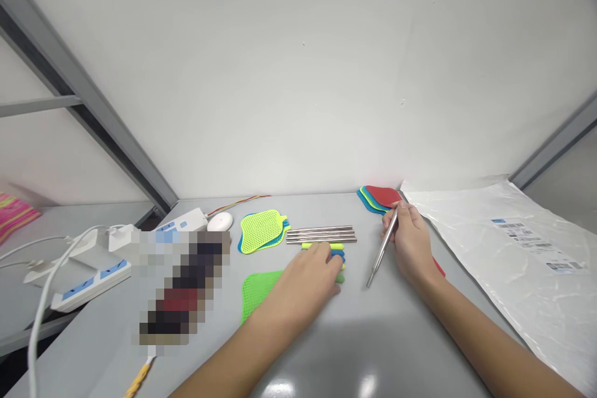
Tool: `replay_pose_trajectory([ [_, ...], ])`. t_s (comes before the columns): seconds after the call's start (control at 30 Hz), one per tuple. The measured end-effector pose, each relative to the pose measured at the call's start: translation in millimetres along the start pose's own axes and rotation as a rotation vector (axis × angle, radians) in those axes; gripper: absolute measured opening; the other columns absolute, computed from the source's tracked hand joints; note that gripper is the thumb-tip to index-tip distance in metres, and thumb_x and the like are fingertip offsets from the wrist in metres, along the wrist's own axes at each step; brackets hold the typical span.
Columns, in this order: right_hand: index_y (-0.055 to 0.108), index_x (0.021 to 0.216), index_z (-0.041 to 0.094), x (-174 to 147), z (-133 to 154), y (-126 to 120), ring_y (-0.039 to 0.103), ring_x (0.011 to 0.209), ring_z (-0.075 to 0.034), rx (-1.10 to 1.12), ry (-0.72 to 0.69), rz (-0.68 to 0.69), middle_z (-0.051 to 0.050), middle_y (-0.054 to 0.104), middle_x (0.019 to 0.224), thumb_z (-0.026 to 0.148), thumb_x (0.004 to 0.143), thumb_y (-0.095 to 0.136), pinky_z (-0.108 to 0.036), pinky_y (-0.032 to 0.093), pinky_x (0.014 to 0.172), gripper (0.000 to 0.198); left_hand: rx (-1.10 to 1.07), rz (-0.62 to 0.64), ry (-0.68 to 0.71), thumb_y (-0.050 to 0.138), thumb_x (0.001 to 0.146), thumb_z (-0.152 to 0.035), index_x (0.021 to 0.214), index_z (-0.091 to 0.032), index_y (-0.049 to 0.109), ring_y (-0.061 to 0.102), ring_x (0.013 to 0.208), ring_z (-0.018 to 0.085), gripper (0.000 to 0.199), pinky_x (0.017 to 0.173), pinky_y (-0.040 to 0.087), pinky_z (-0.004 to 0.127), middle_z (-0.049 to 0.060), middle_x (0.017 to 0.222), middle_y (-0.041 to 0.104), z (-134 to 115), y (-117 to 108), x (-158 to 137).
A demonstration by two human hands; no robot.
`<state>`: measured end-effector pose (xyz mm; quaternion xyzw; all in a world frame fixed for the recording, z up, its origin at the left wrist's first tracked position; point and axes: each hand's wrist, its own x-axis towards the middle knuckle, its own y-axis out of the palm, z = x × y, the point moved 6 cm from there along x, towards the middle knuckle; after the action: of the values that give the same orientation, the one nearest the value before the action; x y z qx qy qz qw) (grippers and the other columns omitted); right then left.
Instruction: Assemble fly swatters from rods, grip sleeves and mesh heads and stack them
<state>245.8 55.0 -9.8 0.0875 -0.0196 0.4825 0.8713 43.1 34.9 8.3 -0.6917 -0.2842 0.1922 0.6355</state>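
Note:
My right hand (410,236) is closed on a slim metal rod (382,249), which slants down toward the front left. The rod's upper end meets my fingers close to a red fly swatter head (381,195), and whether they are joined is hidden. That red head lies over yellow and blue ones. My left hand (314,270) curls its fingers down onto a bundle of coloured handle grips (323,246), partly covering them. A green swatter head (260,291) lies beneath my left forearm. Several metal rods (321,235) lie side by side just behind the grips.
Yellow-green and blue swatter heads (262,231) lie left of the rods. White power strips (96,283) with plugs and cables, a round white object (219,222) and a pixelated item (184,292) take up the left. A white plastic mailer (504,242) covers the right side.

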Motion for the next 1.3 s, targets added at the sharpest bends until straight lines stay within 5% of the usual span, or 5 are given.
replay_pose_trajectory([
  [0.47,0.050,0.090,0.025,2,-4,4,0.039,0.048,-0.009,0.122,0.050,0.019,0.006,0.046,0.060,0.057,0.088,0.050,-0.022,0.038,0.044,0.032,-0.168,0.041,0.066,0.044,0.094,-0.034,0.091,-0.018,0.054,0.055,0.075,0.022,0.019,0.063,0.038,0.032,0.005,0.089,0.060,-32,12,-3],
  [0.73,0.050,0.086,0.022,3,-19,9,0.030,0.048,-0.008,0.289,0.336,0.111,0.007,0.037,0.058,0.049,0.087,0.056,-0.019,0.035,0.041,0.028,-1.018,-0.235,-0.314,0.038,0.097,-0.035,0.128,-0.026,0.042,0.057,0.079,0.018,0.033,0.072,0.041,0.031,0.003,0.089,0.059,0,6,2],
  [0.97,0.053,0.086,0.019,-20,-16,31,0.027,0.047,-0.006,0.225,0.603,0.518,0.007,0.033,0.060,0.049,0.086,0.058,-0.015,0.022,0.034,0.030,-1.938,-0.436,-0.475,0.053,0.091,-0.033,0.110,-0.020,0.047,0.064,0.092,0.019,0.024,0.078,0.051,0.034,0.009,0.107,0.063,29,8,9],
  [1.13,0.058,0.089,0.017,-64,-3,47,0.020,0.048,-0.005,0.072,0.743,0.970,0.007,0.030,0.062,0.050,0.086,0.058,-0.015,0.011,0.037,0.033,-2.074,-0.513,-0.477,0.057,0.090,-0.028,0.102,-0.019,0.046,0.065,0.103,0.022,0.019,0.090,0.050,0.038,0.013,0.121,0.062,40,5,9],
  [1.3,0.060,0.093,0.016,-89,-1,57,0.022,0.051,-0.005,0.049,0.772,1.174,0.006,0.030,0.062,0.043,0.085,0.062,-0.017,0.012,0.040,0.029,-2.085,-0.479,-0.447,0.057,0.090,-0.032,0.098,-0.019,0.044,0.065,0.103,0.023,0.019,0.092,0.049,0.042,0.013,0.119,0.064,33,4,8],
])
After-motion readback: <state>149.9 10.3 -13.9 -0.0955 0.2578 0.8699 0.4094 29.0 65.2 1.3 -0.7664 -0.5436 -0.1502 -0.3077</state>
